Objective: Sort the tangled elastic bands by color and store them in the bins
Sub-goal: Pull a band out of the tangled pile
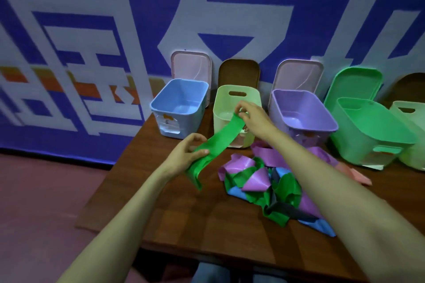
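Observation:
A green elastic band is stretched between both hands above the table. My left hand grips its lower end, which hangs down past the fingers. My right hand pinches its upper end in front of the pale yellow-green bin. A tangled pile of green, purple, blue and dark bands lies on the table under my right forearm. Along the back stand a blue bin, a purple bin and a green bin, all open.
A further pale green bin sits at the far right edge. Lids lean against the blue banner wall behind the bins. A pink band lies by the green bin. The wooden table's left edge runs diagonally beside my left arm.

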`<state>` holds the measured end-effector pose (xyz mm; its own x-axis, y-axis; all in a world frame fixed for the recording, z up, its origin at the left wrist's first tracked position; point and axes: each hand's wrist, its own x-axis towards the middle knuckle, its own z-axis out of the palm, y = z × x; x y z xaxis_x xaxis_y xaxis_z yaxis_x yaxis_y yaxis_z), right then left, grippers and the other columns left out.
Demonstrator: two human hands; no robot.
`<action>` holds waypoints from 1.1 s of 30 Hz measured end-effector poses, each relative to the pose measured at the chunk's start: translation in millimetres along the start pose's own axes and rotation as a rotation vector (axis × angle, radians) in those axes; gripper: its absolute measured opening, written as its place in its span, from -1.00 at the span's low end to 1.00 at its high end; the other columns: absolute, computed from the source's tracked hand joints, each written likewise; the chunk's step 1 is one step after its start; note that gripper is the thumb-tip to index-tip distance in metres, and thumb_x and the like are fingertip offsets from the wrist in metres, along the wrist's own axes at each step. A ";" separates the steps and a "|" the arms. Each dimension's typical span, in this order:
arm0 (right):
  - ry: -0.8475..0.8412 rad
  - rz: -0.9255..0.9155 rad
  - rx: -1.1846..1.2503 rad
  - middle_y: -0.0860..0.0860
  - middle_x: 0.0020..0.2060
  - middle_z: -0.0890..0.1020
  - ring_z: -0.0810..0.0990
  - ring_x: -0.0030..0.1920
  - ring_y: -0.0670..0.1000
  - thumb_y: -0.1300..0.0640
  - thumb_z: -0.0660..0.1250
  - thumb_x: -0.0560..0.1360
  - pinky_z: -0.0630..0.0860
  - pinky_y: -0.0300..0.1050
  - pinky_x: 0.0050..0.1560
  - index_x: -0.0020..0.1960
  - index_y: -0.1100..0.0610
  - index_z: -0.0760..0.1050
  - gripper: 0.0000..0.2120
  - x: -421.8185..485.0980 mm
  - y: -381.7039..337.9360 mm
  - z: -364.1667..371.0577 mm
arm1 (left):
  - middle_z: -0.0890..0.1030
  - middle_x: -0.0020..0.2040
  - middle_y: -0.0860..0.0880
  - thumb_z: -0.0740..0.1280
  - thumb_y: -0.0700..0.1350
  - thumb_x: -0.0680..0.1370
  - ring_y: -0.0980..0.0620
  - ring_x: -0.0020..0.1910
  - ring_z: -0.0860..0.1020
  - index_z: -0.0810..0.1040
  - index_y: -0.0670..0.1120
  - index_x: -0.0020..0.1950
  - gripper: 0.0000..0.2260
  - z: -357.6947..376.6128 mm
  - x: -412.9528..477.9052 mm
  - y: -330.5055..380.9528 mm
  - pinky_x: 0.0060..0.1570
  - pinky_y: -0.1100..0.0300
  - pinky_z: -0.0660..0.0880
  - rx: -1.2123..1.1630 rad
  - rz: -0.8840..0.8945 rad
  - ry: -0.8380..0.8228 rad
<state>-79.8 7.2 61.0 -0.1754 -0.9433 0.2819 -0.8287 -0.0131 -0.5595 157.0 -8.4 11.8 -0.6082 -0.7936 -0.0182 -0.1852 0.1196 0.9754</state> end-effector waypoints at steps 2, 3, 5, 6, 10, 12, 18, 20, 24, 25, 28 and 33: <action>-0.063 -0.016 -0.028 0.15 0.03 0.57 0.49 0.07 0.14 0.33 0.19 0.51 0.34 -0.09 0.05 0.03 0.20 0.50 -0.84 4.2 -3.8 22.3 | 0.59 -0.24 -0.13 0.39 -0.25 0.48 0.07 -0.34 0.56 0.43 -0.10 0.16 -0.71 -6.0 -8.7 -14.0 -0.31 0.22 0.51 0.037 -0.031 0.048; -0.081 -0.016 -0.031 0.16 0.04 0.57 0.49 0.08 0.14 0.32 0.20 0.51 0.32 -0.11 0.02 0.03 0.20 0.50 -0.84 6.5 -7.1 31.8 | 0.58 -0.30 -0.09 0.39 -0.26 0.48 0.12 -0.40 0.55 0.41 -0.11 0.18 -0.69 -9.1 -13.0 -20.2 -0.37 0.26 0.49 0.035 -0.052 0.074; -0.103 -0.014 -0.025 0.15 0.03 0.58 0.51 0.04 0.15 0.31 0.21 0.51 0.33 -0.11 -0.03 0.04 0.19 0.50 -0.84 11.9 -12.5 48.8 | 0.57 -0.39 -0.01 0.40 -0.26 0.48 0.16 -0.48 0.53 0.41 -0.08 0.22 -0.65 -18.3 -20.7 -31.7 -0.46 0.32 0.44 0.015 -0.097 0.110; -0.109 -0.012 -0.025 0.14 0.02 0.59 0.52 0.01 0.16 0.30 0.21 0.52 0.36 -0.09 -0.03 0.04 0.18 0.50 -0.85 14.6 -14.7 56.0 | 0.59 -0.40 0.01 0.40 -0.25 0.48 0.16 -0.48 0.54 0.40 -0.05 0.23 -0.63 -24.1 -23.4 -36.9 -0.47 0.33 0.44 0.000 -0.129 0.120; -0.127 0.015 -0.085 0.13 -0.01 0.56 0.51 -0.04 0.16 0.27 0.20 0.54 0.46 0.03 -0.04 0.05 0.12 0.43 -0.88 20.3 -18.0 78.2 | 0.62 -0.22 -0.07 0.45 -0.07 0.45 0.11 -0.36 0.58 0.46 -0.05 0.12 -0.70 -46.5 -30.3 -54.5 -0.40 0.34 0.45 0.055 -0.363 0.081; -0.108 0.031 -0.127 0.11 -0.04 0.52 0.50 -0.07 0.18 0.30 0.15 0.54 0.49 0.08 -0.06 -0.01 0.07 0.37 -0.85 18.4 -16.3 87.2 | 0.65 -0.14 -0.09 0.48 -0.04 0.43 0.08 -0.26 0.61 0.55 -0.14 0.05 -0.72 -57.0 -32.5 -63.3 -0.27 0.28 0.51 0.071 -0.439 -0.039; -0.063 0.170 -0.162 0.13 -0.02 0.50 0.50 -0.06 0.21 0.36 0.11 0.48 0.48 0.08 -0.01 -0.10 0.06 0.40 -0.78 5.7 -1.4 95.4 | 0.64 -0.11 -0.08 0.51 -0.10 0.34 -0.02 -0.10 0.58 0.60 -0.17 -0.01 -0.72 -88.4 -19.9 -68.6 -0.06 0.13 0.44 0.189 -0.528 -0.169; -0.039 0.234 -0.117 0.18 0.02 0.53 0.53 -0.02 0.22 0.36 0.12 0.50 0.51 0.13 0.01 -0.03 0.17 0.46 -0.81 2.0 7.7 94.9 | 0.59 -0.13 -0.08 0.46 -0.19 0.41 -0.03 -0.10 0.53 0.59 -0.15 -0.07 -0.86 -94.3 -7.9 -68.6 -0.14 0.18 0.40 0.288 -0.526 -0.143; -0.112 0.297 -0.080 0.21 0.13 0.52 0.59 -0.02 0.28 0.34 0.17 0.51 0.53 0.18 0.03 0.11 0.25 0.47 -0.79 -5.8 21.8 96.6 | 0.54 0.12 -0.12 0.41 -0.18 0.47 -0.05 0.07 0.49 0.53 -0.17 0.20 -0.69 -99.5 18.7 -70.8 -0.03 0.17 0.43 0.468 -0.499 0.064; -0.144 0.298 -0.092 0.21 0.15 0.51 0.59 0.00 0.27 0.35 0.19 0.50 0.53 0.16 0.05 0.14 0.25 0.47 -0.76 -8.3 24.2 97.8 | 0.53 0.16 -0.13 0.39 -0.17 0.48 -0.07 0.08 0.49 0.51 -0.17 0.24 -0.67 -100.4 25.2 -71.9 0.01 0.13 0.43 0.522 -0.485 0.115; -0.236 0.325 -0.160 0.16 0.17 0.56 0.61 -0.01 0.20 0.32 0.25 0.47 0.55 0.10 0.05 0.22 0.17 0.47 -0.68 -18.6 33.9 105.4 | 0.58 0.06 -0.15 0.29 -0.20 0.51 -0.08 -0.06 0.51 0.57 -0.15 0.13 -0.79 -100.9 40.9 -71.8 -0.13 0.10 0.44 0.695 -0.432 0.192; -0.349 0.392 -0.326 0.10 0.22 0.56 0.56 0.15 0.16 0.19 0.27 0.51 0.51 0.00 0.11 0.33 0.01 0.43 -0.60 -43.6 46.4 116.8 | 0.58 0.10 -0.12 0.20 -0.15 0.52 -0.12 0.13 0.48 0.55 -0.06 0.18 -0.73 -96.5 67.4 -67.8 0.24 -0.03 0.23 1.081 -0.494 -0.071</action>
<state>-48.5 9.0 -68.3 -0.3616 -0.9109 -0.1989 -0.8672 0.4069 -0.2870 203.0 -127.5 -34.4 -0.3229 -0.8643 -0.3857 -0.9456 0.2778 0.1692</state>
